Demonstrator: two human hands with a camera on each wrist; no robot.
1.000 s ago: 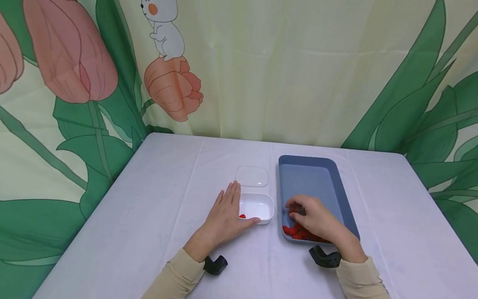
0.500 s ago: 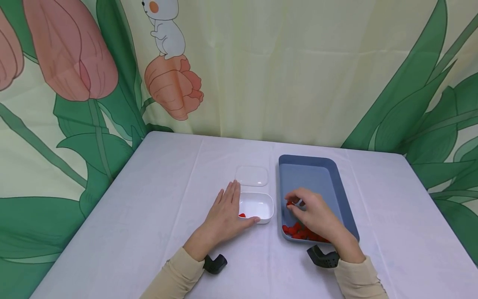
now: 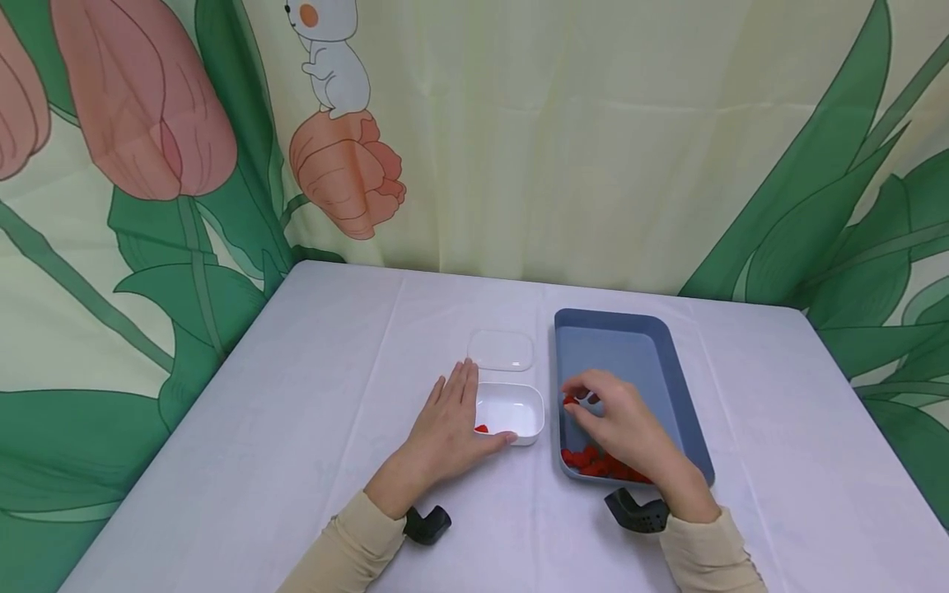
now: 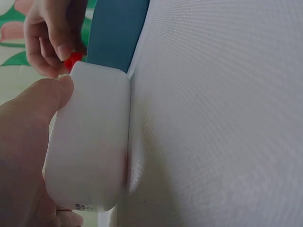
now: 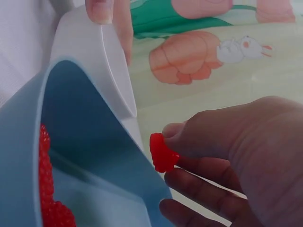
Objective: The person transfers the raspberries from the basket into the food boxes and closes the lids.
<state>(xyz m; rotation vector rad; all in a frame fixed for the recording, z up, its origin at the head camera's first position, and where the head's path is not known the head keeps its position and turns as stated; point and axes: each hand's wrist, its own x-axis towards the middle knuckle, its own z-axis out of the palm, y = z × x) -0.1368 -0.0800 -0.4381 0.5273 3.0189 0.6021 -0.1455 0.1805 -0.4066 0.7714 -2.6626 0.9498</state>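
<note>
My right hand (image 3: pixel 626 424) pinches a red raspberry (image 5: pixel 162 153) between thumb and fingertips, raised over the left side of the blue-grey tray (image 3: pixel 619 354). More raspberries (image 3: pixel 604 468) lie heaped along the tray's near end. Left of the tray stands a small white box (image 3: pixel 522 408) with a bit of red fruit (image 3: pixel 482 428) showing inside. My left hand (image 3: pixel 437 432) rests against this box, its straight fingers along the left side and its thumb over the near rim. Part of the box's inside is hidden behind that hand.
A clear lid (image 3: pixel 501 350) lies flat just behind the white box. Both stand on a white-clothed table (image 3: pixel 341 346), with a printed curtain (image 3: pixel 556 148) hanging behind its far edge. The tray's raised wall (image 5: pixel 109 123) lies between the raspberry heap and the box.
My right hand has risen from the raspberry heap with one raspberry between its fingers and shifted slightly left and away from me. The left hand stays at the box.
</note>
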